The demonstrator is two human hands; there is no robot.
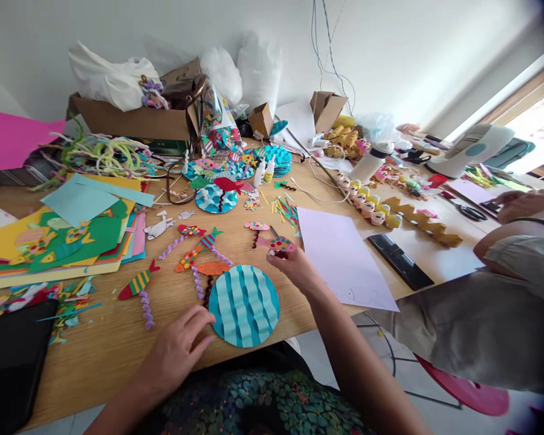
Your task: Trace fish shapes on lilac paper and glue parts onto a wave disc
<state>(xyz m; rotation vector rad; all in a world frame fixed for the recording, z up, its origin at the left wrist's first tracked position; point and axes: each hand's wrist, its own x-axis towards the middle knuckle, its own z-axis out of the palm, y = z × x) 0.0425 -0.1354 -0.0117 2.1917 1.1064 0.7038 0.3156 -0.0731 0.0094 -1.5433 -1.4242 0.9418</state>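
Observation:
A round blue paper disc (243, 306) with pale wavy strips lies at the table's front edge. My left hand (184, 338) rests at its left rim, fingers apart and holding nothing. Beyond the disc, my right hand (294, 269) is closed in a pinch at a pink dotted paper fish (280, 243); the fingers hide part of its lower edge. Close by lies another pink fish (256, 226) with a dark coiled stem. Left of the disc are an orange fish (212, 267), a striped green fish (210, 239) and a yellow-green striped fish (139, 282) on a purple coil.
A lilac sheet (342, 257) and a phone (399, 261) lie to the right, near another person's arm (521, 235). Coloured paper (9, 232), paper scraps (75, 302) and a black tablet-like device (13, 362) occupy the left. Glue bottles (260, 173) stand behind.

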